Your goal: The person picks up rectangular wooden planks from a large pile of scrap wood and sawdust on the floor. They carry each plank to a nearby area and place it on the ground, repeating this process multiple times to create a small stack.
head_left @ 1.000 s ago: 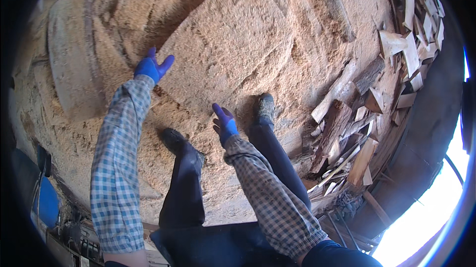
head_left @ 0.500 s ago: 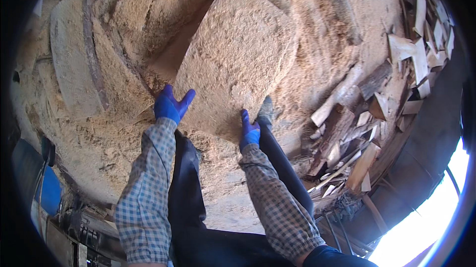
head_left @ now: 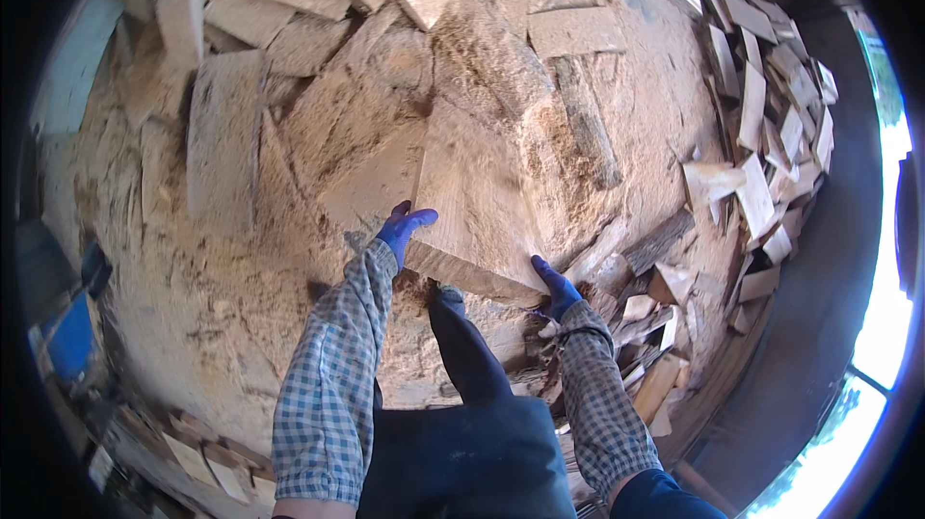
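Note:
A thick wooden slab (head_left: 472, 196) extends away from me, dusted with sawdust, its pale sawn near end turned toward me. My left hand (head_left: 405, 230), in a blue-purple glove, is closed on the slab's left near corner, thumb along the top. At the right near corner my right hand (head_left: 557, 286), gloved alike, grips the edge with its thumb on top; its other fingers are hidden. The near end is tilted up off the sawdust-covered ground (head_left: 241, 326). Under this raised end shows my dark boot (head_left: 448, 302).
Several sawdust-coated boards (head_left: 226, 143) lie left and ahead, with a bark-edged piece (head_left: 588, 124) beyond the slab. A heap of split wood offcuts (head_left: 756, 196) lines the right side by a dark wall (head_left: 819, 297). Something blue (head_left: 69, 341) stands at far left.
The slab's near end has come up and its end face now shows. My hands have moved apart to its two near corners, and the view takes in more boards ahead.

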Available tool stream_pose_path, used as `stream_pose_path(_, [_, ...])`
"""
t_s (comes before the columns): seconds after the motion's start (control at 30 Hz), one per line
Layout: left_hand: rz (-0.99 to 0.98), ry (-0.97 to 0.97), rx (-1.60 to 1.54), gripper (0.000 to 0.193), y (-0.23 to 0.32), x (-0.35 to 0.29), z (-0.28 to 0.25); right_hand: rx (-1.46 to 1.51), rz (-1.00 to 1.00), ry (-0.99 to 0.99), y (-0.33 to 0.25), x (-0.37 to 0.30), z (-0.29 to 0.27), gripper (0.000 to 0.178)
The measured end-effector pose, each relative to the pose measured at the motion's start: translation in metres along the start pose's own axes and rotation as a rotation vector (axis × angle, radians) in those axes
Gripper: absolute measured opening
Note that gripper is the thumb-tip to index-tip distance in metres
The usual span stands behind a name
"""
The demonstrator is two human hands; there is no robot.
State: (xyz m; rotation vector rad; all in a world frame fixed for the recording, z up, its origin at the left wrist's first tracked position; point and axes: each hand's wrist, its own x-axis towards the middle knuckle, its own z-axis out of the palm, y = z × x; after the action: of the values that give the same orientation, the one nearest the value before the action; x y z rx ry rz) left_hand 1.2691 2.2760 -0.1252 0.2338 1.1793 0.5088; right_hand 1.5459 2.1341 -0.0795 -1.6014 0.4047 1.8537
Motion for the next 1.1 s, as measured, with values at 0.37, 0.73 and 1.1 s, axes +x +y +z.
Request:
stream_pose_path(0.37, [-0.2,0.176,-0.589,0.049,-0.104,-0.282,-0.062,-0.496,0.256,-0.077,0.054,-0.172,0.054,0.05])
stream_pose_path(0.73, [0.103,0.543,-1.117,0.03,-0.319,-0.521,-0.198,-1.194,0.43,-0.141,0.281,-0.256,0.178,0.052])
stream_pose_path(1.1, [0.615,0.448,-1.778,0.033,-0.481,-0.682,-0.311,-1.859,0.617,-0.291,0.542,-0.252,0.316,0.052])
